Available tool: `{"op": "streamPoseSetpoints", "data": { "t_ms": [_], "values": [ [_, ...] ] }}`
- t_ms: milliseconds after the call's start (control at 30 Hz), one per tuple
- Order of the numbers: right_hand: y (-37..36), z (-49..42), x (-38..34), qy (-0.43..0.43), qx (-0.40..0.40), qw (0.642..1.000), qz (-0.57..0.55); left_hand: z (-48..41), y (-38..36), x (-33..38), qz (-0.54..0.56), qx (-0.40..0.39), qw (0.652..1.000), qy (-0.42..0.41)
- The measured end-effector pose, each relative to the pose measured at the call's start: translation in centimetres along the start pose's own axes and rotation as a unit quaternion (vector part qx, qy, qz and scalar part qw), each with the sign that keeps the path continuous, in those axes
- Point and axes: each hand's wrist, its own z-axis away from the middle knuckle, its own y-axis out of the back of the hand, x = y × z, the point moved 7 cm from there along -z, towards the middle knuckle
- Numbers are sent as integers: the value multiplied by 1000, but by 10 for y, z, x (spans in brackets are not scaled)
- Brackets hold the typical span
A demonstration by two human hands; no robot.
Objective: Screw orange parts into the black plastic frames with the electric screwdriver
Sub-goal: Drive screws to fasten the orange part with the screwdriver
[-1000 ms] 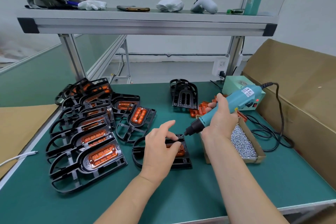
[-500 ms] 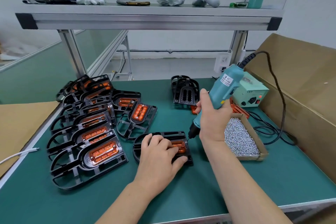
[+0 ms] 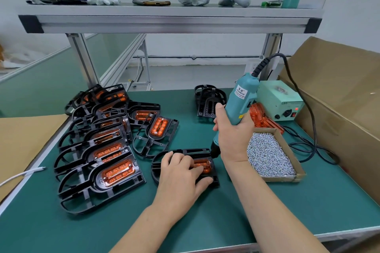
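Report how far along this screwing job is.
Done: a pile of fitted frames on the left. In hand: left hand holds one frame while right hand presses the electric screwdriver onto its orange part. Left: empty frames and loose orange parts behind.

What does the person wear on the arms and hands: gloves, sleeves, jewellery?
Nothing that shows. The left hand and the right hand are bare, without gloves. The left forearm and the right forearm are uncovered as far as the picture reaches; no sleeve appears. No watch or bracelet is at either wrist, and no ring shows on the visible fingers.
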Motion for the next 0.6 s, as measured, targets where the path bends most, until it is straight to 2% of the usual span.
{"op": "streamPoseSetpoints", "data": {
  "t_ms": [600],
  "values": [
    [-9,4,3,11,-28,999,20,0,2,2,-2,4,1000,-3]
  ]
}}
